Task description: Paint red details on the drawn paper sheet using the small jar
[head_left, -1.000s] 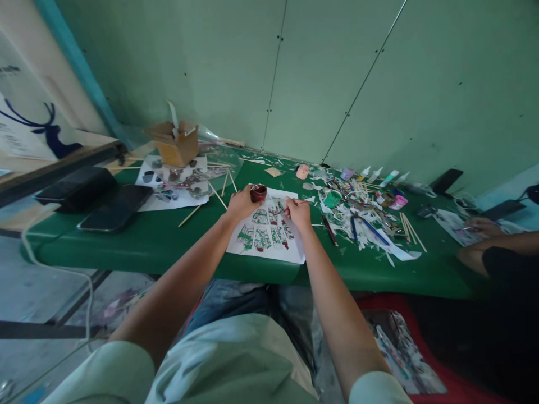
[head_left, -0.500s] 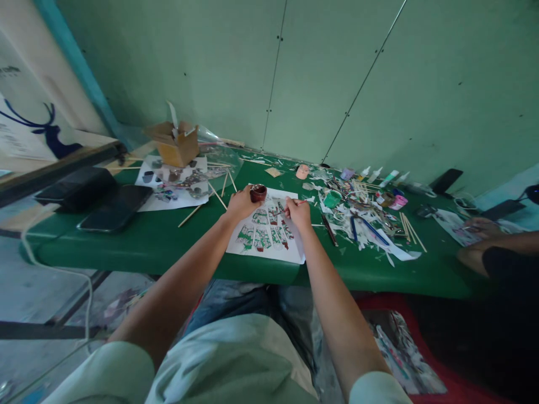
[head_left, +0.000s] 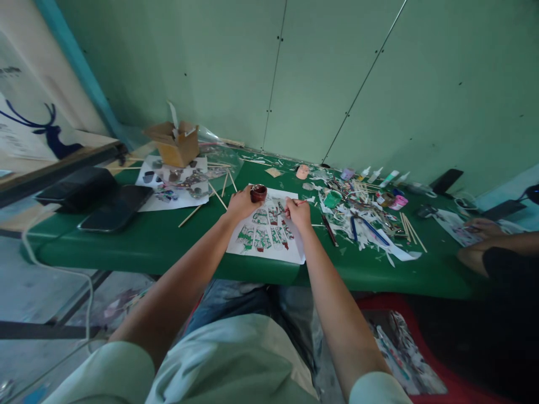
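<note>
Now, left hand [head_left: 242, 203] holding pot [head_left: 259, 194], right hand [head_left: 298, 211] gripping brush [head_left: 303, 201].

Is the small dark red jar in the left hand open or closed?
Open: the jar shows its rim around a reddish hollow, with no lid on it; the left hand holds its side.

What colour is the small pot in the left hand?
The pot is dark reddish brown, seen best in the head view.
</note>
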{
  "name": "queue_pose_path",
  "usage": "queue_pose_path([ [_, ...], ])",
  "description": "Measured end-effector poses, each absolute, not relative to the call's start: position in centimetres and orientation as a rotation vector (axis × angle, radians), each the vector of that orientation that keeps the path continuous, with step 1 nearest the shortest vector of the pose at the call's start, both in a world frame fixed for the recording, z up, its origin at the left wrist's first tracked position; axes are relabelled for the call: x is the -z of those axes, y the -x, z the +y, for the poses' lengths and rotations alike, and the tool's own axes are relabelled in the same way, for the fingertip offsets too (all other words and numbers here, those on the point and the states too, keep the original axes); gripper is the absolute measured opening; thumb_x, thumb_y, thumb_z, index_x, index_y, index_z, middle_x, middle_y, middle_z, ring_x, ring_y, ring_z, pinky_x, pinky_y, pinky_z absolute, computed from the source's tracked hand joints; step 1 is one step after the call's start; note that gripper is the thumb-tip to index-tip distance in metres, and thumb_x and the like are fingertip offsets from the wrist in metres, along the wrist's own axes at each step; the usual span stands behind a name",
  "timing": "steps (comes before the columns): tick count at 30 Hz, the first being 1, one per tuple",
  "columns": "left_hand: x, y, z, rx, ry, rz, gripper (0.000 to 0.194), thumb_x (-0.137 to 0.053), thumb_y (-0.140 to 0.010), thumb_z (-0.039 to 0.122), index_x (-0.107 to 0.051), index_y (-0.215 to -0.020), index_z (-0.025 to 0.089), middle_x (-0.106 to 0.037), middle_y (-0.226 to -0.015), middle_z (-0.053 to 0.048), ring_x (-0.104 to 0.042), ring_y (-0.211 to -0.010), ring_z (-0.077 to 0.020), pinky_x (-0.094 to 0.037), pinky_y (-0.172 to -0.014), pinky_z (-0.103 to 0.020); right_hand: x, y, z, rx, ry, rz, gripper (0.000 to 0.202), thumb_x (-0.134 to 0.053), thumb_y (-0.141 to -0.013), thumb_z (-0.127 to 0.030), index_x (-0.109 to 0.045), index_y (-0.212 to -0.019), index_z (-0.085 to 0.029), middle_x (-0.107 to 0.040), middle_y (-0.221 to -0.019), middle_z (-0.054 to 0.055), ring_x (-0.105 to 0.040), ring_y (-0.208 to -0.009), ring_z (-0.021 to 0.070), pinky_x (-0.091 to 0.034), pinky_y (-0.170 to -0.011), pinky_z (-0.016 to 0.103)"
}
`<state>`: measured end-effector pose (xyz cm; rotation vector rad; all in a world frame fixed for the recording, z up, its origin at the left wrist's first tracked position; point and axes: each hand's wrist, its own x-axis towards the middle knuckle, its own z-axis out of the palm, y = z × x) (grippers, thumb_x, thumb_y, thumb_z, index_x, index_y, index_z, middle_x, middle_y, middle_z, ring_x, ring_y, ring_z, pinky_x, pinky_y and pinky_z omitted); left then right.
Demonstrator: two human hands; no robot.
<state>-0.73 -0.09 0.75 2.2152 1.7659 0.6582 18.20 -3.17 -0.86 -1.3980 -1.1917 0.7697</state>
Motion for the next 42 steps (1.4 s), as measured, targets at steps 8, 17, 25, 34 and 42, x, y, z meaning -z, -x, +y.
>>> queue_pose_path([
  [8, -0.72, 0.73, -0.04, -0.659, -2.218, 1.767, 0.062, -0.055, -0.071, 0.050, -0.040, -0.122, 0.018, -0.060, -0.114, -0.013, -0.055, -0.106, -0.0306, -0.037, -0.090, -0.040, 0.77, -18.17, -3.22, -0.777, 1.413, -1.163, 0.036, -0.053, -0.075, -0.044, -0.049, -0.049, -0.020, -0.049, -0.037, -0.001, -0.044, -0.033, 0.0101, -0.036, -0.037, 0.022],
  [17, -0.68, 0.75, 0.02, -0.655, -2.215, 1.765, 0.062, -0.055, -0.072, 0.050, -0.039, -0.123, 0.018, -0.059, -0.115, -0.014, -0.054, -0.107, -0.0314, -0.038, -0.090, -0.041, 0.88, -18.18, -3.17, -0.791, 1.402, -1.141, 0.035, -0.054, -0.074, -0.044, -0.050, -0.049, -0.019, -0.050, -0.038, -0.002, -0.045, -0.033, 0.0096, -0.037, -0.037, 0.021],
  [25, -0.86, 0.71, -0.12, -0.648, -2.216, 1.777, 0.061, -0.055, -0.072, 0.050, -0.041, -0.121, 0.018, -0.060, -0.113, -0.014, -0.055, -0.105, -0.0309, -0.038, -0.090, -0.041, 0.92, -18.19, -3.11, -0.774, 1.409, -1.172, 0.036, -0.054, -0.074, -0.044, -0.050, -0.048, -0.019, -0.048, -0.036, -0.002, -0.042, -0.031, 0.0090, -0.035, -0.036, 0.021],
  [34, -0.71, 0.75, -0.13, -0.683, -2.228, 1.753, 0.059, -0.053, -0.072, 0.050, -0.041, -0.120, 0.018, -0.060, -0.112, -0.013, -0.055, -0.105, -0.0314, -0.037, -0.090, -0.042, 1.23, -18.36, -2.97, -0.770, 1.405, -1.194, 0.037, -0.054, -0.074, -0.046, -0.051, -0.049, -0.019, -0.048, -0.036, -0.002, -0.043, -0.032, 0.0091, -0.035, -0.037, 0.021],
  [42, -0.68, 0.72, -0.03, -0.660, -2.227, 1.759, 0.061, -0.053, -0.072, 0.051, -0.040, -0.121, 0.017, -0.060, -0.112, -0.015, -0.054, -0.105, -0.0317, -0.037, -0.089, -0.042, 0.91, -18.24, -3.20, -0.793, 1.377, -1.166, 0.036, -0.055, -0.074, -0.043, -0.051, -0.048, -0.018, -0.047, -0.036, -0.002, -0.042, -0.031, 0.0086, -0.034, -0.035, 0.020],
])
